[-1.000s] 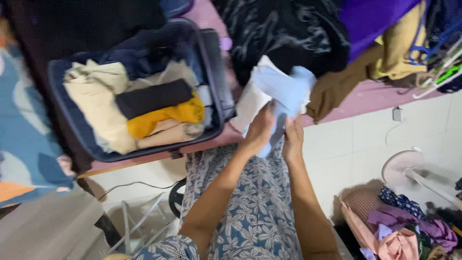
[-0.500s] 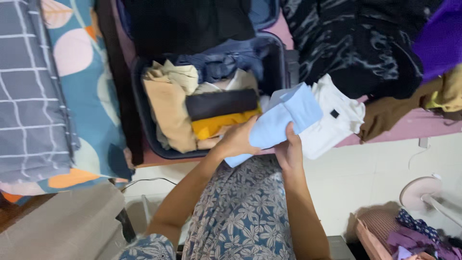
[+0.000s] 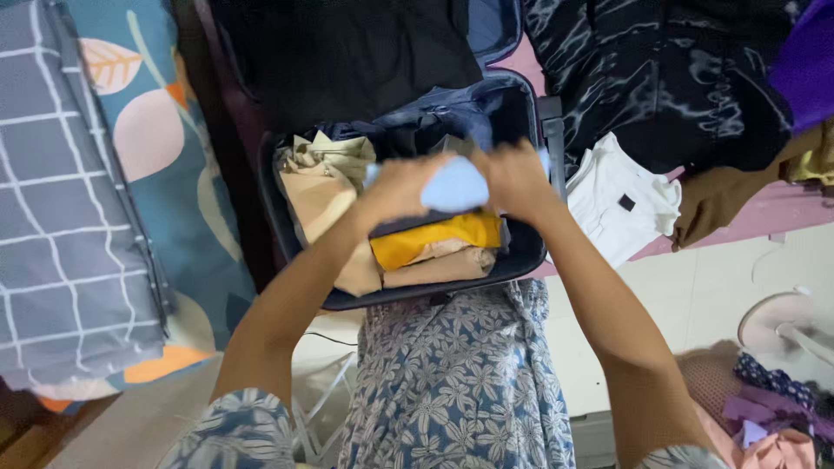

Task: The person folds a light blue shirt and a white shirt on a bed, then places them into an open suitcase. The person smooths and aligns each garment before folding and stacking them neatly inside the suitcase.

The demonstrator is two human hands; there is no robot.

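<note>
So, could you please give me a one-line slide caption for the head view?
Both hands, left hand and right hand, hold a light blue garment over folded clothes in an open suitcase.

Both hands [image 3: 456, 182] press blue cloth [image 3: 455, 187] (folded) into suitcase [image 3: 521, 260]

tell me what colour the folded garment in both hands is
Light blue; the head view shows the folded garment held over the suitcase.

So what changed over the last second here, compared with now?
Both hands, left hand and right hand, carried the light blue garment leftward from beside the white garment to over the open suitcase, and now grip it between them. The folded yellow garment in the suitcase stayed put, as did the white one.
</note>
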